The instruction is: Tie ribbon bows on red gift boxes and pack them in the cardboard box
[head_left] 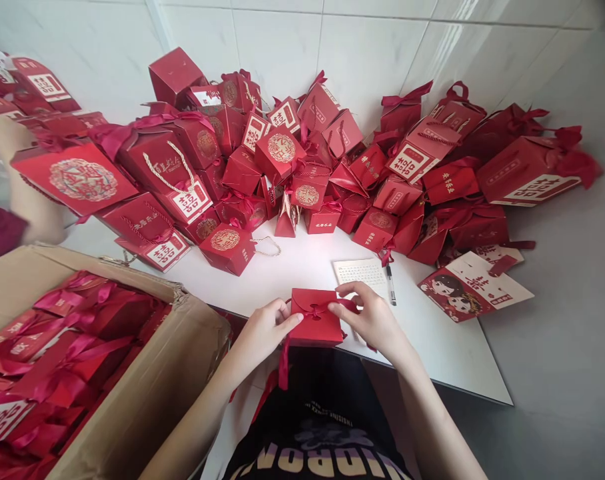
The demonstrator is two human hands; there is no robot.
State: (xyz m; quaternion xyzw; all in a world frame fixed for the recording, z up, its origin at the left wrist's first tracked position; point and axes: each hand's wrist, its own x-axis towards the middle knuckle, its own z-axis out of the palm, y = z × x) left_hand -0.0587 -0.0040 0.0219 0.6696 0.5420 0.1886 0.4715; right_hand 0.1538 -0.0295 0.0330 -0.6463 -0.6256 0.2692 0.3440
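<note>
A small red gift box (322,332) sits at the table's near edge, right in front of my body. A dark red ribbon (283,365) crosses its top through a knot, and one end hangs down at the left. My left hand (268,328) is closed at the box's left side, thumb over the top edge, pinching the ribbon there. On the other side, my right hand (371,319) pinches the ribbon's right part between thumb and fingers. Part of the ribbon is hidden by my fingers.
Many red gift boxes (222,240) are heaped along the tiled wall. A notepad (362,275) and pen (391,285) lie on the white table (432,347). At left stands a cardboard carton (182,347) filled with ribboned boxes. Another person's arm (32,180) is at far left.
</note>
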